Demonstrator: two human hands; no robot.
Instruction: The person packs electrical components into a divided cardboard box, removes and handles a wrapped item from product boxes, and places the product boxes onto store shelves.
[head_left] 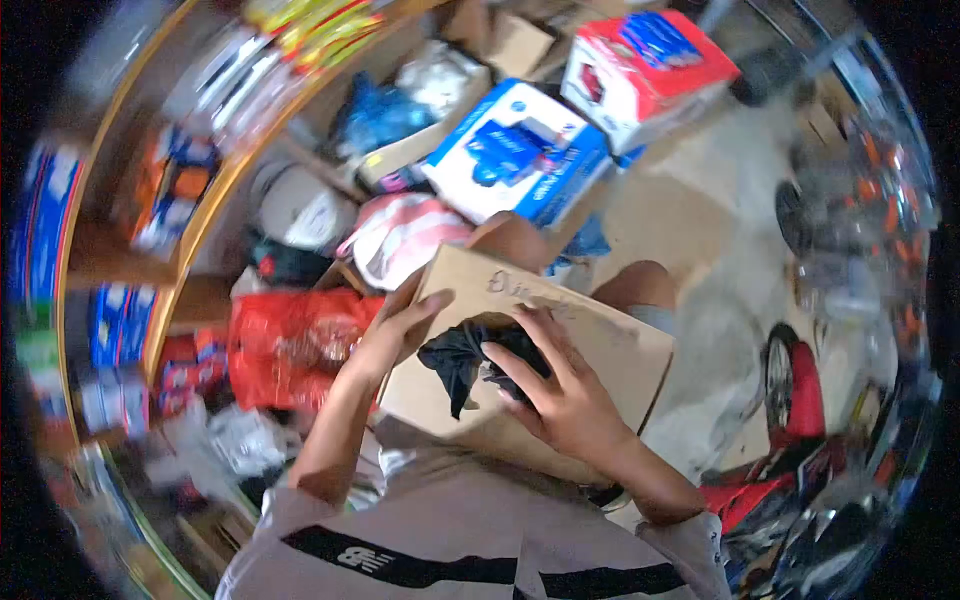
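A brown cardboard box (610,350) with handwriting on its top lies over my lap, tilted in view. My left hand (405,325) grips its left edge, thumb on top and the other fingers partly hidden down the side. On the box sits a crumpled black cloth or bag (455,360); I cannot make out which. My right hand (560,385) holds its right part with curled fingers. Part of the black bundle is hidden beneath those fingers.
Packed wooden shelves (190,250) curve along the left. A red plastic bag (290,350) lies left of the box. Ahead are a blue-and-white carton (515,150) and a red-and-white carton (640,75). A red wheeled object (800,390) stands on the right.
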